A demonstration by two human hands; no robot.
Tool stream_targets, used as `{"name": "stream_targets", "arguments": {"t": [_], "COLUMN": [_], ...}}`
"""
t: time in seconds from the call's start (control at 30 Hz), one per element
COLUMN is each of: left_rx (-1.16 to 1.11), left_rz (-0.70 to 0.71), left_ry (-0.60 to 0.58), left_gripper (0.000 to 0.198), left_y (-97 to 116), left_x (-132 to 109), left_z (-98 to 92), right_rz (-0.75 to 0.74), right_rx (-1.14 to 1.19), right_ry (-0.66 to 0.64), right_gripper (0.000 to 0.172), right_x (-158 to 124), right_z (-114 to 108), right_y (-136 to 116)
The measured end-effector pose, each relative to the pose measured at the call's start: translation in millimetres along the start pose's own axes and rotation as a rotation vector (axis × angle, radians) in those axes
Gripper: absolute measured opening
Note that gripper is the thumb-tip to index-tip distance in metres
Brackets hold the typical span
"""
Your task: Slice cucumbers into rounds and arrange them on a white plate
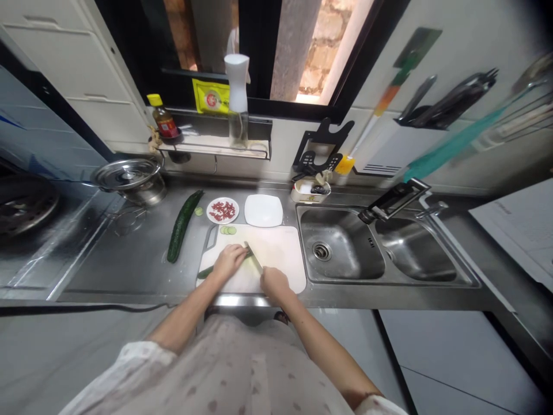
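Observation:
On the white cutting board [285, 248] lies a green cucumber [204, 273], partly covered by my left hand [230, 260]. The fingers of that hand are curled over the cucumber and hold it down near its cut end. My right hand [275, 283] grips the handle of a kitchen knife [254, 256], whose blade is at the cucumber's right end, close to my left fingertips. Several thin cucumber slices [228, 230] rest at the board's upper left. A whole dark green cucumber [184, 227] lies on the steel counter to the left of the board.
Behind the board stand a plate of chopped red pieces [223, 211] and a white square plate [263, 210]. A double steel sink [345, 245] with a black faucet [395, 199] is at right. A lidded steel pot [144, 187] sits at left, below a shelf [211, 144] with bottles.

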State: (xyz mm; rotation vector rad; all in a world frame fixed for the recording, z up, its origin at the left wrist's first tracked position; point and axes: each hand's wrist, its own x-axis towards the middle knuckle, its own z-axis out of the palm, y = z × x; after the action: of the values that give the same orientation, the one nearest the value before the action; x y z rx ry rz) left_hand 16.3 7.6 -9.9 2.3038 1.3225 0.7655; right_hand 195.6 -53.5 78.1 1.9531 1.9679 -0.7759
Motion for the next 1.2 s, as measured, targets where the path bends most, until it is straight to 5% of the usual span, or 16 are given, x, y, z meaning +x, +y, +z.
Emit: {"name": "stream_targets", "arguments": {"t": [1.2], "left_rx": [-0.022], "left_rz": [-0.022], "left_ry": [-0.012], "left_gripper": [0.023], "left_y": [-3], "left_x": [1], "left_z": [0.9], "right_rz": [-0.043], "right_rx": [-0.008], "right_ry": [0.052], "right_gripper": [0.032], "right_x": [15], "right_z": [6], "right_y": [-4]}}
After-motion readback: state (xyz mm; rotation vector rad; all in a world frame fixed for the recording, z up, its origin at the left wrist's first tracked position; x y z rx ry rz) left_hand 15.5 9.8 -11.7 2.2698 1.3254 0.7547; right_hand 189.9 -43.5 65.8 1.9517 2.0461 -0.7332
